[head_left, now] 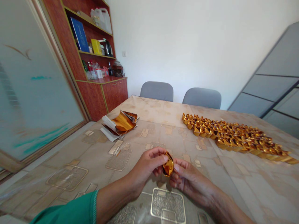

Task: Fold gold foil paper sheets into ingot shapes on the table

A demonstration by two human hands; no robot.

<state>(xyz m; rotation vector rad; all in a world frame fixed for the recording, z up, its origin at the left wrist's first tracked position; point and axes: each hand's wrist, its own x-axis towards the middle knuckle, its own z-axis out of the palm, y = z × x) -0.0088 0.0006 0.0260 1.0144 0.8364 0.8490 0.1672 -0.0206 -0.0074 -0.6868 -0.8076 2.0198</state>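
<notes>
Between my left hand (146,165) and my right hand (188,180) is a folded piece of gold foil (168,165), pinched by the fingertips of both. Above and to the left on the patterned tablecloth (149,115) lies a stack of gold foil sheets (123,123), with white paper (108,124) under and among them. To the right, many folded gold foil pieces (233,138) stand packed together in a long band. Neither hand touches the stack or the band.
Two grey chairs (157,91) stand behind the far table edge. On the left are a glass panel (35,93) and a red-brown wooden cabinet (100,93) holding a kettle, bottles and a blue book. A grey partition (275,81) stands at right.
</notes>
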